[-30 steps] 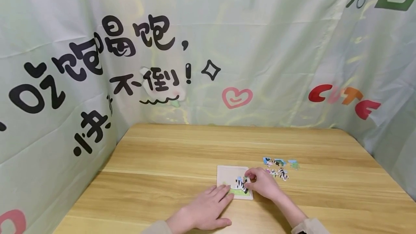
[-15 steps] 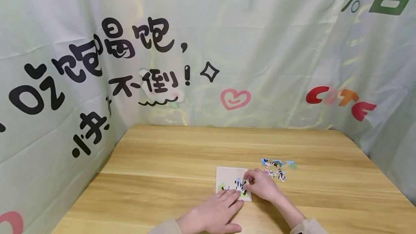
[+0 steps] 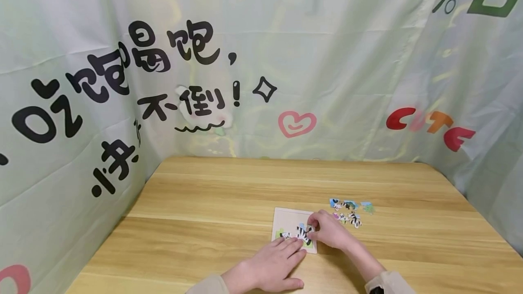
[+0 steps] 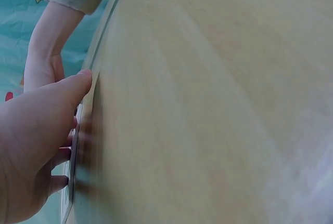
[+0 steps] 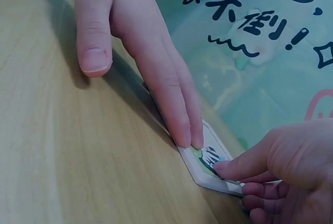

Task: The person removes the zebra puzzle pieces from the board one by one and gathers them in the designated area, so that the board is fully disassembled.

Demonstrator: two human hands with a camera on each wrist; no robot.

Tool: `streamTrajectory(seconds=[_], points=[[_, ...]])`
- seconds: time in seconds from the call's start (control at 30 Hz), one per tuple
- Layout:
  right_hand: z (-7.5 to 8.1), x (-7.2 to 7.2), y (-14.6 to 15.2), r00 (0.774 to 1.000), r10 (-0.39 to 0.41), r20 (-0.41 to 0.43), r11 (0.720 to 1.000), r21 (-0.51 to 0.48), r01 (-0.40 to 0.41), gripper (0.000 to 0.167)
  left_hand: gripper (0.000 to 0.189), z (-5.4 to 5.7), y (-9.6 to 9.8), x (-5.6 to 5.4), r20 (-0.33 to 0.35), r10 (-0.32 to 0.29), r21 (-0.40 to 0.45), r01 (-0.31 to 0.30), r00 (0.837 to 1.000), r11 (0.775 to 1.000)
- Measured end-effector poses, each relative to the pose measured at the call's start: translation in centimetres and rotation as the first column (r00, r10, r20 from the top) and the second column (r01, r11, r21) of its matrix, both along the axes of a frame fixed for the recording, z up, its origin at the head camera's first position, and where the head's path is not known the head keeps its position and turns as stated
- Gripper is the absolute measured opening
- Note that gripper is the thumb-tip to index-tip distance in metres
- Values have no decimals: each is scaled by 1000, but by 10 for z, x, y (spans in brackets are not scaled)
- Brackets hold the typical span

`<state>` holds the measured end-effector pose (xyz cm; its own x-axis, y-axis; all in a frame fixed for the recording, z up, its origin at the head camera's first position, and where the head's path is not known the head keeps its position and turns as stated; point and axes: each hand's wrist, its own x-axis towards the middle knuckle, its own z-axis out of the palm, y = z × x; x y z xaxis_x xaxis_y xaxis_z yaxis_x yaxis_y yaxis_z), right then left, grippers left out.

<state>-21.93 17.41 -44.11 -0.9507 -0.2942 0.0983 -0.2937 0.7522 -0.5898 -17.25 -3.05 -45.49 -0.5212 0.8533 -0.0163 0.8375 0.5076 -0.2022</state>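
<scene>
While the far part of the puzzle tray (image 3: 291, 219) lies bare, its near side carries zebra-striped and green pieces (image 3: 303, 234), so the step in hand looks like seating the near row of a picture. The tray lies flat on the wooden table (image 3: 204, 221), just in front of the person, with both hands at it. The left hand (image 3: 273, 264) lies palm down, fingers fairly straight and the thumb spread well away from them; its fingertips rest over the near edge of the picture and cover part of it, pressing rather than grasping. The right hand (image 3: 332, 232) is bent around the tray's right side: in the right wrist view the thumb tip sits on the striped picture and the other fingers curl by the outer rim, so it appears to grip that edge. Whether a separate piece is pinched beneath the thumb cannot be told. Beyond the right hand, well apart from the tray, a small cluster of loose pieces (image 3: 354, 220) lies on the table, some striped, others blue or green. As I judge it, the next move calls for pushing the near pieces level and snug against the rim, with the right hand bracing the tray; after that, the bare area needs pieces from the cluster, each turned to match its neighbours.
</scene>
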Motion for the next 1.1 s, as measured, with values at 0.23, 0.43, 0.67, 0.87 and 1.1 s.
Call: streamTrajectory(seconds=[0.23, 0.43, 0.67, 0.87, 1.1], points=[[-2, -4, -2, 1000, -23, 16, 996, -84, 25, 22, 71, -1, 1, -1, -26, -5, 7, 6, 1000, 1000], [-4, -5, -1, 999, -16, 30, 984, -180, 22, 17, 71, -1, 0, -2, -19, 1, 8, -1, 1000, 1000], [-7, -8, 6, 993, 4, 116, 946, -322, 33, 14, 71, -1, 0, -2, 5, 6, 8, -6, 1000, 1000], [-6, -9, 19, 986, -19, 168, 910, -405, 86, 18, 71, -1, 0, -1, 19, 4, 7, -4, 1000, 1000], [-2, -9, 44, 979, -65, 196, 897, -418, 143, 20, 70, 0, -1, 0, 10, 0, 8, 0, 1000, 1000]])
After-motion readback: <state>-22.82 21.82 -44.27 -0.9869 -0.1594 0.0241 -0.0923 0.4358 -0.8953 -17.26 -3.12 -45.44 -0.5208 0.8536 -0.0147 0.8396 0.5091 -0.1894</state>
